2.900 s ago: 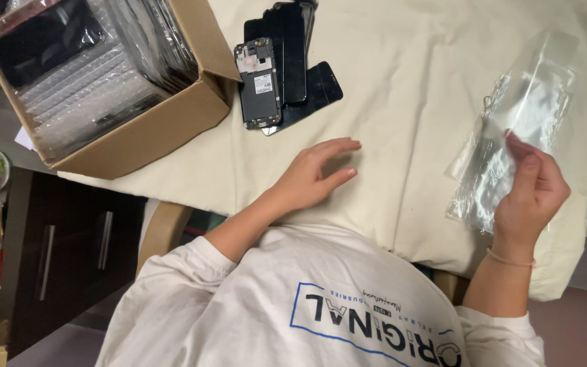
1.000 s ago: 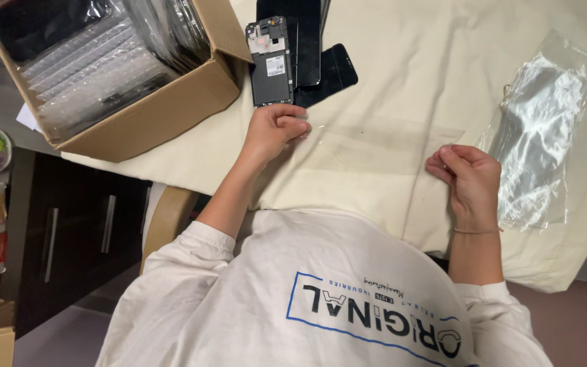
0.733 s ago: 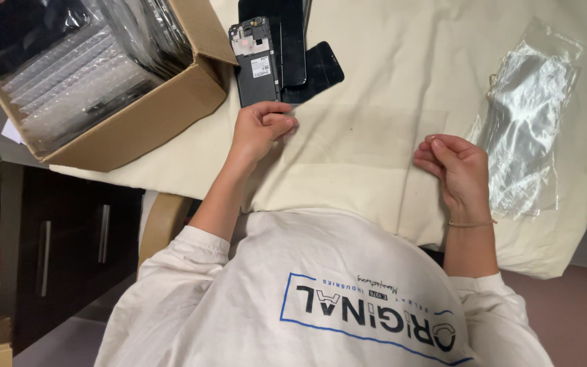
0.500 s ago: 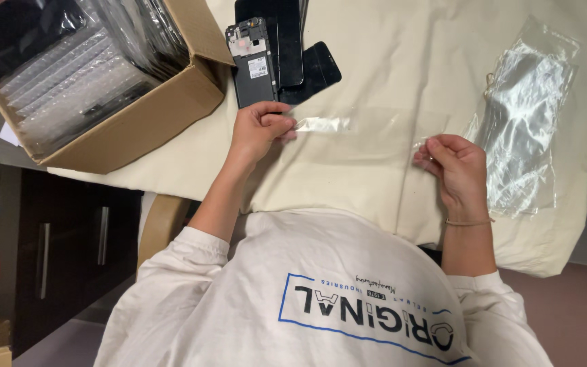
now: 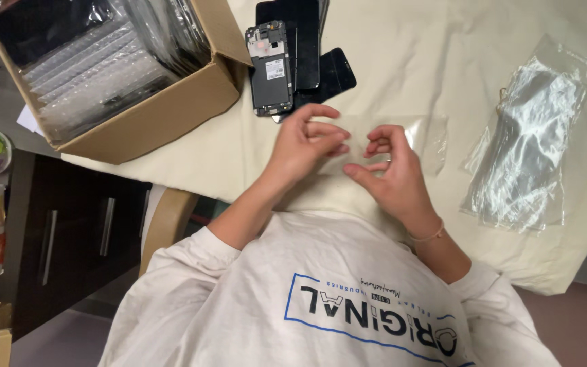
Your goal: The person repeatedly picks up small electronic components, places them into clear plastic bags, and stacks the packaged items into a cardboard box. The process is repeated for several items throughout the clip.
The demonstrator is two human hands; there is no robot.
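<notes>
A big table under a cream cloth fills most of the view. At about ten o'clock sits a brown cardboard box packed with phone screens in bubble wrap. At about three o'clock a pile of clear plastic bags lies flat on the cloth, well apart from the hands. At twelve o'clock a few dark phone screens lie in a small heap, and one shows its back with small metal parts. In the middle lies one clear plastic bag, flat on the cloth. Both hands pinch it. The left hand holds the bag's left end with bent fingers. The right hand is just beside it, at its three o'clock, and grips the same bag with curled fingers.
</notes>
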